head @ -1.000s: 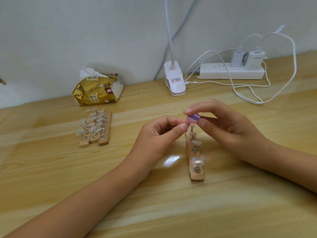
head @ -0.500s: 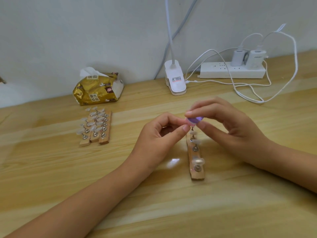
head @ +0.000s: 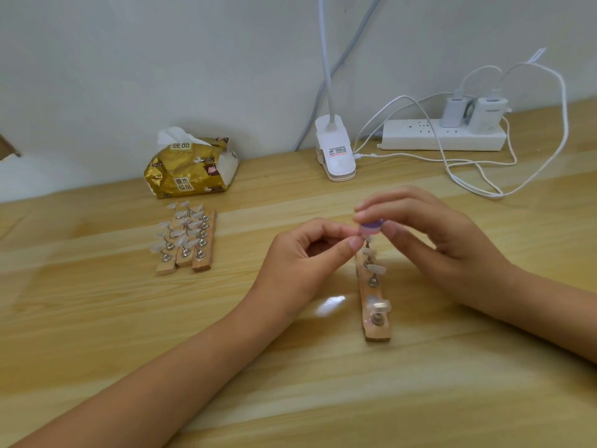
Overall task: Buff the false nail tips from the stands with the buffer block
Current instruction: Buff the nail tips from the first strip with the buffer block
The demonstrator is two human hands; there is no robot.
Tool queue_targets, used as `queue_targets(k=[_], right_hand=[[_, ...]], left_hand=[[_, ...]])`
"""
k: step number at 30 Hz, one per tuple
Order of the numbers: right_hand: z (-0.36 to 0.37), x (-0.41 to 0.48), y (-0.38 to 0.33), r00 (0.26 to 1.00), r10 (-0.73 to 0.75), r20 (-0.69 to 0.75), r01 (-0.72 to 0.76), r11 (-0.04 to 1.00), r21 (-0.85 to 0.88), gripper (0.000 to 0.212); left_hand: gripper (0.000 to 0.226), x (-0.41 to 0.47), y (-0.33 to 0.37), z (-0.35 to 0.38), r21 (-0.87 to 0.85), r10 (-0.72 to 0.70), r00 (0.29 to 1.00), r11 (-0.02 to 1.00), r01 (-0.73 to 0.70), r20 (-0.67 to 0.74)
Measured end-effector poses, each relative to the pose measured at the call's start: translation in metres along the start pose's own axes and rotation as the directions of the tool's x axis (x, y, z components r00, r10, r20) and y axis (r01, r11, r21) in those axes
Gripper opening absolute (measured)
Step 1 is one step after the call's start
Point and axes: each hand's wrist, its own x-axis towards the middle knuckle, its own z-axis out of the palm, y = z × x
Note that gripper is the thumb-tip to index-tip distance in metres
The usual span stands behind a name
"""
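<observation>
A wooden stand [head: 376, 331] lies lengthwise in the middle of the table, with clear nail tips [head: 376, 270] on metal pegs. My right hand [head: 439, 240] pinches a small purple and pink buffer block [head: 371, 228] over the stand's far end. My left hand [head: 303, 257] pinches something at that far peg, just under the block; the tip there is hidden by my fingers. Three more wooden stands [head: 185, 240] with several nail tips lie side by side at the left.
A gold tissue pack [head: 190, 171] sits at the back left. A white clip lamp base [head: 336, 153] stands at the back centre, and a white power strip [head: 442, 135] with chargers and looping white cables [head: 478, 182] lies at the back right by the wall.
The buffer block has shifted slightly back and forth over the far nail tip between my fingers. My left hand has stayed at the far peg.
</observation>
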Motion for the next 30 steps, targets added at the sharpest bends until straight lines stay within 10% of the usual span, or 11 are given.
queue_targets(k=[14,24,30], right_hand=[[0.000,0.006,-0.003,0.939,0.305,-0.161,-0.219,0.887,0.407,0.021],[-0.004,0.007,0.008,0.907,0.386,-0.167,-0.264,0.832,0.487,0.026],[-0.003,0.006,0.015,0.919,0.370,-0.139,-0.261,0.833,0.488,0.023]], left_hand=[[0.009,0.003,0.002,-0.008,-0.064,-0.026,0.998,0.998,0.022,-0.062],[0.007,0.001,0.009,-0.024,0.410,0.189,0.888,0.833,-0.370,0.418],[0.010,0.000,0.000,-0.015,0.456,0.233,0.888,0.789,-0.411,0.397]])
